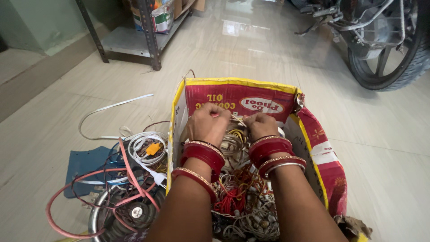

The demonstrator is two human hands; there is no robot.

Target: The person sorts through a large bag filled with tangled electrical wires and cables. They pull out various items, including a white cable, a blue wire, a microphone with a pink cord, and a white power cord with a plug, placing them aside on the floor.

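While both fists are closed inside the cardboard box (329,175), the left hand (207,124) and right hand (260,125) pinch thin wire strands (236,120) above the tangled wires (239,197) filling it.

Two hands are working inside one cardboard box (329,172): the left hand (207,124) and the right hand (261,125), each closing its fingers on thin wires. One motorcycle wheel (394,54) is standing at the upper right, and one metal shelf rack (143,31) is standing at the upper left. One blue cloth (87,163) and one round steel bowl (96,219) are lying left of the box; the tangled wires are proving too many to count.
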